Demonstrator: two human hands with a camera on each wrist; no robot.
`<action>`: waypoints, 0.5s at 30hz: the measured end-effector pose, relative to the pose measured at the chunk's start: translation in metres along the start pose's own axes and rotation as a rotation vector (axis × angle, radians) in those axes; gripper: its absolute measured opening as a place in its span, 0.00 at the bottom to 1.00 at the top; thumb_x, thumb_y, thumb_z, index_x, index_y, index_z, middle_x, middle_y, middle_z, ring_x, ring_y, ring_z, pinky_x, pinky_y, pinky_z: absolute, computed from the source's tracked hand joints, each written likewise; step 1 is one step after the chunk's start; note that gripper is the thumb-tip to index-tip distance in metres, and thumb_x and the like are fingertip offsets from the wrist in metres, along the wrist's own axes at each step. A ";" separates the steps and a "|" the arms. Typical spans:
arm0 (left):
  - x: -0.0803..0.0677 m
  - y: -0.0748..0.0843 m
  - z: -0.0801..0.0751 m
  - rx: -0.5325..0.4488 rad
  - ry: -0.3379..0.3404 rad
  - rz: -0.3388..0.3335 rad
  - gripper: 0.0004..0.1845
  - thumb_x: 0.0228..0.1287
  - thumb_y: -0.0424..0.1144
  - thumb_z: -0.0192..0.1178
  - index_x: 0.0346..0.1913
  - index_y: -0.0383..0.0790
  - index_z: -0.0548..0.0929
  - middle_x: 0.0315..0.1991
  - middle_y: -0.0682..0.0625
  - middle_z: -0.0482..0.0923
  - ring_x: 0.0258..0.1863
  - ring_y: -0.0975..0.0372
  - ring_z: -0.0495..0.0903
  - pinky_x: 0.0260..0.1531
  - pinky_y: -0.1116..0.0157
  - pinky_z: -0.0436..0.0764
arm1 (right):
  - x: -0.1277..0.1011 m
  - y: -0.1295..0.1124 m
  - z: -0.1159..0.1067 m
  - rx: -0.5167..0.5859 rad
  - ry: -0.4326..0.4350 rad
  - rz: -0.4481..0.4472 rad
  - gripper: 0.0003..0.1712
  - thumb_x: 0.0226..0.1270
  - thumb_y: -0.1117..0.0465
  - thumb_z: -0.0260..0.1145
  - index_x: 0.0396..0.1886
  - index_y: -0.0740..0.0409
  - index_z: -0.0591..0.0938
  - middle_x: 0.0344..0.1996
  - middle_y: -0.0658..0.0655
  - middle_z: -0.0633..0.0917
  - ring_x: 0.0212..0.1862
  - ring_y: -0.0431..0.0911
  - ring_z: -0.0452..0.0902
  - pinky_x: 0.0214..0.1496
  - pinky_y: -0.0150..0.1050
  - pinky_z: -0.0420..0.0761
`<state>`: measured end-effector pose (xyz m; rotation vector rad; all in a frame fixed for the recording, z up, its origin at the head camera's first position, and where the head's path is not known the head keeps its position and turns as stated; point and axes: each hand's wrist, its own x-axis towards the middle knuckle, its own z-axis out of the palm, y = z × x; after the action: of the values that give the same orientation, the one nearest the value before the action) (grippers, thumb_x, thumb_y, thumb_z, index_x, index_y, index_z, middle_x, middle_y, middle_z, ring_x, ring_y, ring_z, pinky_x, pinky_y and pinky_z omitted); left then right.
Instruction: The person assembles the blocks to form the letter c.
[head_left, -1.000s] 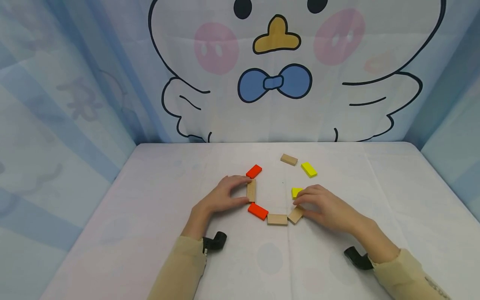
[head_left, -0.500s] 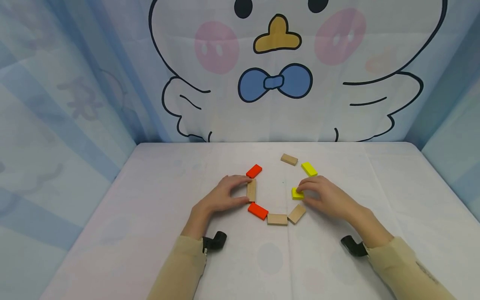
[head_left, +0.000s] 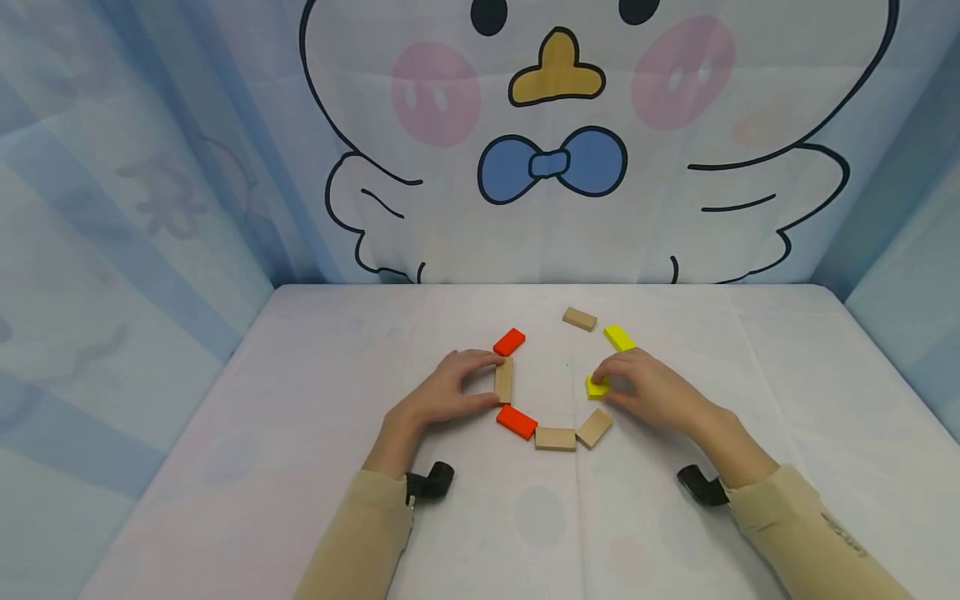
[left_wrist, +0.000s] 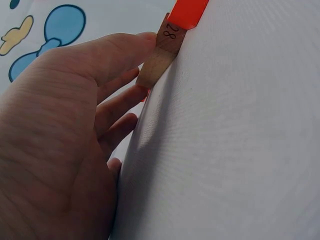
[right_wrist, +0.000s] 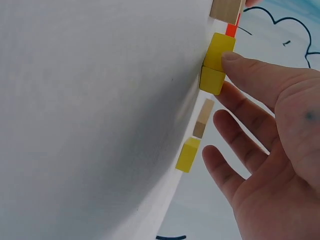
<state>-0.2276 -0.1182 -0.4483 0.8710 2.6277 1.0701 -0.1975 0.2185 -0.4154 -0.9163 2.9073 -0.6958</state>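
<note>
Released slanted block [head_left: 594,428], seemingly placed, near fingertips of right hand [head_left: 654,393]; now pinching yellow block [right_wrist: 214,62]. Gripping numbered block [left_wrist: 161,57] in left hand [head_left: 437,393].

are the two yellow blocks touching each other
Apart: the head view shows white cloth between the near yellow block and the far yellow block.

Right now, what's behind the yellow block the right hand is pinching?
Farther back are another yellow block and a wooden block. Just behind the pinched block, the right hand covers some table, so that's hidden.
</note>
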 end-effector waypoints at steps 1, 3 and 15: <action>0.000 0.000 0.000 0.001 0.001 -0.001 0.30 0.66 0.44 0.67 0.69 0.43 0.75 0.70 0.46 0.70 0.72 0.52 0.62 0.75 0.49 0.46 | -0.001 0.001 0.000 0.000 0.002 -0.001 0.13 0.60 0.70 0.74 0.45 0.57 0.86 0.45 0.51 0.86 0.54 0.55 0.78 0.61 0.57 0.74; 0.000 0.000 0.000 0.005 0.000 -0.005 0.30 0.66 0.44 0.67 0.70 0.44 0.75 0.70 0.46 0.70 0.72 0.52 0.62 0.75 0.49 0.46 | -0.002 0.002 -0.001 -0.001 0.006 -0.003 0.13 0.60 0.71 0.74 0.44 0.57 0.87 0.45 0.51 0.86 0.53 0.55 0.78 0.61 0.57 0.74; 0.001 -0.001 0.002 0.015 0.014 -0.008 0.30 0.65 0.45 0.67 0.70 0.44 0.75 0.70 0.47 0.70 0.71 0.53 0.63 0.74 0.49 0.54 | -0.013 0.001 -0.006 0.019 -0.016 -0.012 0.15 0.58 0.73 0.74 0.43 0.55 0.87 0.45 0.50 0.86 0.54 0.57 0.76 0.61 0.59 0.74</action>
<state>-0.2283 -0.1172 -0.4502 0.8582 2.6516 1.0592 -0.1888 0.2288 -0.4123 -0.9343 2.8785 -0.7121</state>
